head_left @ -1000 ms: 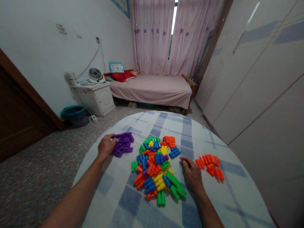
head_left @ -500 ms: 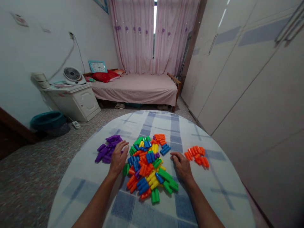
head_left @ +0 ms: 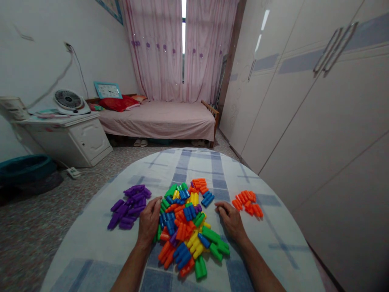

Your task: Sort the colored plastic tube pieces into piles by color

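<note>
A mixed pile of plastic building blocks [head_left: 185, 223] in orange, blue, green, yellow and purple lies mid-table. My left hand [head_left: 149, 221] is at the pile's left edge, its fingers drawn together and bent down against the blocks. Whatever it may hold is hidden. Left of it is a heap of purple blocks [head_left: 129, 206]. On the pile's other side my right hand [head_left: 231, 219] rests on the cloth with curled fingers, and no block shows in it. A small group of orange blocks [head_left: 247, 202] lies just beyond it to the right.
A checked cloth covers the round table [head_left: 273, 259]. Beyond it stand a bed [head_left: 158, 119], a white cabinet [head_left: 88, 142] with a fan [head_left: 69, 100], and a dark teal bin [head_left: 27, 168]. Tall wardrobe doors [head_left: 304, 142] line the right side.
My left hand has come back from beside the purple heap to the mixed pile's edge, its spread fingers now closed together. My right hand stays in place. The view has turned somewhat to the right.
</note>
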Motion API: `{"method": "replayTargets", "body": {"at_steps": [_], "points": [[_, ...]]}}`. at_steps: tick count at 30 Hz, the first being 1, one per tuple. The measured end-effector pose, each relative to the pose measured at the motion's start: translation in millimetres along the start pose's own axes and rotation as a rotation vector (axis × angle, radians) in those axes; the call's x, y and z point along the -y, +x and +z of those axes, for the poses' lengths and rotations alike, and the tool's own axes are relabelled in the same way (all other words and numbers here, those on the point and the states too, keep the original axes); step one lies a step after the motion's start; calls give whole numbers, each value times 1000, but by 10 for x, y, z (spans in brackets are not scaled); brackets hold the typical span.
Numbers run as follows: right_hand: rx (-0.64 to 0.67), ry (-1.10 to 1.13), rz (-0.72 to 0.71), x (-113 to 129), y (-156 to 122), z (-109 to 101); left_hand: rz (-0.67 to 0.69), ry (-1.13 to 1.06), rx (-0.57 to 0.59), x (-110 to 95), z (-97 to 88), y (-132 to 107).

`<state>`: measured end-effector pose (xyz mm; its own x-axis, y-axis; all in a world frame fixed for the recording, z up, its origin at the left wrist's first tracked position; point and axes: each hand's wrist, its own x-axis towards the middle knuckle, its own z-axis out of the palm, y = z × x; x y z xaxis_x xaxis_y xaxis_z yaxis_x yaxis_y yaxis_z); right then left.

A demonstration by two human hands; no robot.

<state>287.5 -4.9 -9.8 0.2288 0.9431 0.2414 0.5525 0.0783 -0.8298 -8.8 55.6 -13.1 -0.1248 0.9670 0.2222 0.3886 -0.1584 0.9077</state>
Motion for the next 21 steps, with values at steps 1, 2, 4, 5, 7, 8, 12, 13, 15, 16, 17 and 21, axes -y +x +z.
{"method": "replayTargets", "body": {"at_steps": [1, 2, 4, 5, 7, 8, 12, 13, 15, 16, 17, 21], "points": [[-4, -2, -2, 1, -8, 1, 0, -1, -2, 2, 4, 4], [-6, -6, -2, 5, -16, 0, 4, -3, -2, 2, 7, 7], [11, -24, 7, 20, -19, -15, 11, -15, -2, -1, 10, 13], [34, -35, 15, 32, -9, -25, 12, -21, 0, -4, 11, 15], [81, -65, 27, 66, 52, -42, 11, -26, 8, -11, 13, 19], [98, -80, 26, 89, 106, -42, 10, -25, 12, -15, 13, 20], [136, -192, -79, 205, 475, 64, 11, -13, 19, -17, 14, 27], [158, -254, -118, 233, 591, 117, 11, -11, 20, -13, 13, 28], [248, -398, -170, 278, 821, 241, 9, -8, 28, -3, 11, 31], [293, -460, -164, 293, 926, 303, 9, -8, 32, 3, 10, 31], [326, -495, -156, 303, 1021, 362, 9, -9, 35, 8, 9, 32], [390, -558, -79, 315, 1276, 507, 1, -23, 43, 21, 6, 33]]}}
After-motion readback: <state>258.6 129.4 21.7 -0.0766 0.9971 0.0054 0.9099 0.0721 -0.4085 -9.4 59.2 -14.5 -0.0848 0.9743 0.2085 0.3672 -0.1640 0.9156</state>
